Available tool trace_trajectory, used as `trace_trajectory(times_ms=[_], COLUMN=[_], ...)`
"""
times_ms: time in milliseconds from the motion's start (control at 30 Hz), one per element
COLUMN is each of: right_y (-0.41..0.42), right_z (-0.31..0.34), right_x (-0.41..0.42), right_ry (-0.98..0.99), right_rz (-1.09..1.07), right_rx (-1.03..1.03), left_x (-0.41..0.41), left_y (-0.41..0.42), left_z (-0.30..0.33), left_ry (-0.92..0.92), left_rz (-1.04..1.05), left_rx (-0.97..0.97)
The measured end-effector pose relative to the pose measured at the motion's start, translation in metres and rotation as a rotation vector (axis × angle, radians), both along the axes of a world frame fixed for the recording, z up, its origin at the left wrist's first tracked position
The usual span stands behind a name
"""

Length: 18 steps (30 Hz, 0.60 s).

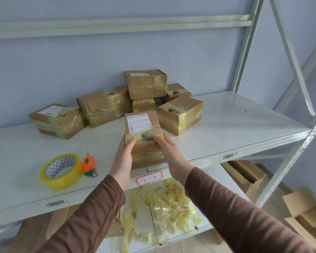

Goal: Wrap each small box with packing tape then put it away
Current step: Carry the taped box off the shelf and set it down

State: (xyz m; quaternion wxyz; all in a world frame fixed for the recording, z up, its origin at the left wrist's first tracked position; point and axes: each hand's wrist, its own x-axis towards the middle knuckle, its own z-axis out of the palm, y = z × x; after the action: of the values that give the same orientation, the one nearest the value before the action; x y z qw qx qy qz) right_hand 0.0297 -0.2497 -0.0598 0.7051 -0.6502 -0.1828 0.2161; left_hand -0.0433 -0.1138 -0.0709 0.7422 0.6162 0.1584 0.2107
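A small brown cardboard box (pixel 143 128) with a white label and yellowish tape stands at the front of the white shelf (pixel 235 125). My left hand (pixel 123 157) grips its left side and my right hand (pixel 169 152) grips its right side, thumbs on top. Behind it lies a pile of several taped boxes (pixel 146 84). A roll of yellow packing tape (pixel 61 170) lies on the shelf at the left, with a small orange cutter (pixel 88 164) beside it.
A heap of torn yellowish tape scraps (pixel 164 207) covers the lower shelf. Open cardboard cartons (pixel 248 176) sit lower right. A red-framed label reading 2-2 (pixel 149 178) is stuck on the shelf's front edge. Grey uprights and braces (pixel 290 57) stand at the right.
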Motion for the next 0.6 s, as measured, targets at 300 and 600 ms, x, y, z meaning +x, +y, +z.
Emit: trace_trajectory(times_ms=[300,600], right_y=[-0.069,-0.242], right_z=[0.008,-0.012], right_x=[-0.011,0.002], right_ry=[-0.261,-0.234], right_rz=[-0.257,-0.638], right_rx=[0.209,0.222], left_x=[0.005,0.067], left_y=[-0.08,-0.243], left_z=[0.008,-0.015], left_ry=[-0.326,-0.284], left_rz=[0.004,-0.369], left_rx=[0.253,0.216])
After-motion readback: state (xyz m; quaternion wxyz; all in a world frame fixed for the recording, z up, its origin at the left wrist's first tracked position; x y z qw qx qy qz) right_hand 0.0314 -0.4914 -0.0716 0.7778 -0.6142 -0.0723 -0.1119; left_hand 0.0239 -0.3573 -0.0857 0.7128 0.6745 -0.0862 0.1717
